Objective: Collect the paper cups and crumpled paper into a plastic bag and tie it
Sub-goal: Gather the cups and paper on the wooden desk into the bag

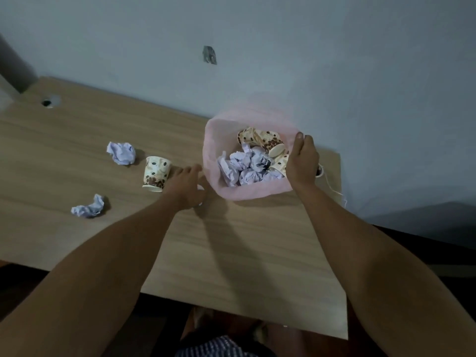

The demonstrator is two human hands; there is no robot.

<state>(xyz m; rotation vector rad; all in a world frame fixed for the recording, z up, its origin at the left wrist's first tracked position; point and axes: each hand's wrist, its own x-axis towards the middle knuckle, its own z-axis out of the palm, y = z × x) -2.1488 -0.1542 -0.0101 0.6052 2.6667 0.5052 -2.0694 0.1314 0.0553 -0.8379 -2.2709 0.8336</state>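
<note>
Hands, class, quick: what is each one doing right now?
Left hand: open, fingers reaching toward the paper cup, holding nothing.
Right hand: gripping the rim of the pink plastic bag.

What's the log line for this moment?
left hand: open, reaching for cup | right hand: holds bag rim | table: one cup, two paper balls left

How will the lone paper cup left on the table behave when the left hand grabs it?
The paper cup is upside down and looks empty, so probably light and easily knocked over. Thin paper walls would likely dent under a firm squeeze. Tipped sideways, it may roll.
</note>
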